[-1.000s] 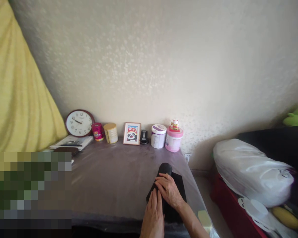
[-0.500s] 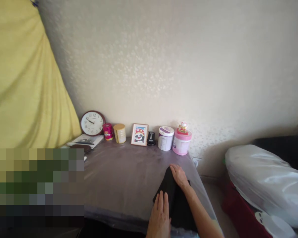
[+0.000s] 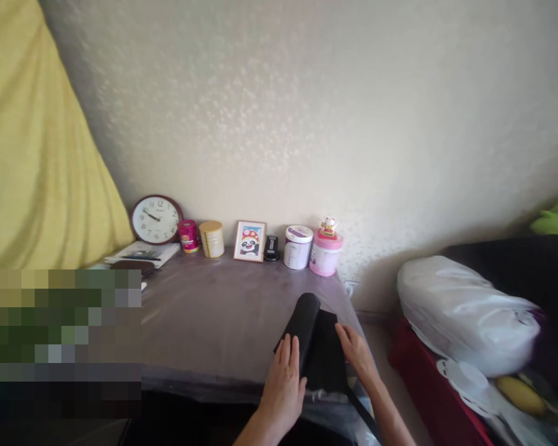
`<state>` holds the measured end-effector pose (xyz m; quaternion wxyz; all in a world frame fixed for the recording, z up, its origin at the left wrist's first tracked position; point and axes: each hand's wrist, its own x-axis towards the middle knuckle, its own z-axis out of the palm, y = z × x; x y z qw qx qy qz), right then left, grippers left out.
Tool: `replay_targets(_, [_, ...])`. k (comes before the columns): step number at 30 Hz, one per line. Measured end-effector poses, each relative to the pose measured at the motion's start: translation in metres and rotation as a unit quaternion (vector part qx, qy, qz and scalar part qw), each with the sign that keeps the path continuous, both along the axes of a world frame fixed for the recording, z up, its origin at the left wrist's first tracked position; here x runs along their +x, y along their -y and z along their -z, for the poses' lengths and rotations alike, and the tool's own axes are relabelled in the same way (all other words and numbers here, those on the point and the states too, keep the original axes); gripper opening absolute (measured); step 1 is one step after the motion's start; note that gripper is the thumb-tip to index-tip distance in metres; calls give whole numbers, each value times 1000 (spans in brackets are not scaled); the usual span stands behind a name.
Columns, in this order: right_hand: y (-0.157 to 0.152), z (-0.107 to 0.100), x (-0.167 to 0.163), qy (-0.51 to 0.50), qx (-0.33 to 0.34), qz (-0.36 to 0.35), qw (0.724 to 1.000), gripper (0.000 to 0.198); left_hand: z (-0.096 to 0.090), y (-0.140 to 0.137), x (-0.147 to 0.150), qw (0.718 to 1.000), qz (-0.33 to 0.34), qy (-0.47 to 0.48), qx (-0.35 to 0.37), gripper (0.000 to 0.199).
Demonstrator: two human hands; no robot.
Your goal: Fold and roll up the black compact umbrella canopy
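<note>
A black folded cloth item [image 3: 325,356], possibly a bag, lies at the table's front right. Its left part is turned over into a thick rounded fold, and a black strap [image 3: 363,414] hangs past the table edge. My left hand [image 3: 283,375] lies on that fold with its fingers stretched out. At the item's right edge is my right hand [image 3: 356,350], its fingers extended and slightly bent, their tips by the far right corner. The right thumb cannot be made out.
Along the wall stand a clock [image 3: 157,220], a magenta can [image 3: 188,236], a yellow-lidded canister [image 3: 212,240], a panda picture frame [image 3: 250,241], a purple-white tub [image 3: 298,248] and a pink tub [image 3: 326,255] bearing a lucky cat figurine [image 3: 328,227]. Right of the table [image 3: 214,322] sits a white plastic bag [image 3: 465,316].
My right hand has left the top of the fold and moved to the item's right edge. The fold now looks rounder, and the strap shows. The view has shifted slightly right.
</note>
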<state>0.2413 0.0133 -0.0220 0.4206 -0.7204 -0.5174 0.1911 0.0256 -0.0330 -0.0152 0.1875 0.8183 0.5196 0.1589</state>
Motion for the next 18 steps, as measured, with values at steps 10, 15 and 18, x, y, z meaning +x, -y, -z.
replay_targets(10, [7, -20, -25, -135, -43, -37, 989, 38, -1, 2, -4, 1000, 11, -7, -7, 86])
replay_targets(15, [0, -36, -48, -196, -3, -76, 978, 38, -6, 4, -3, 1000, 2, -14, -24, 90])
replay_targets(18, [-10, -40, -62, -214, 9, -80, 974, 39, -5, 4, -2, 1000, -2, -17, -25, 90])
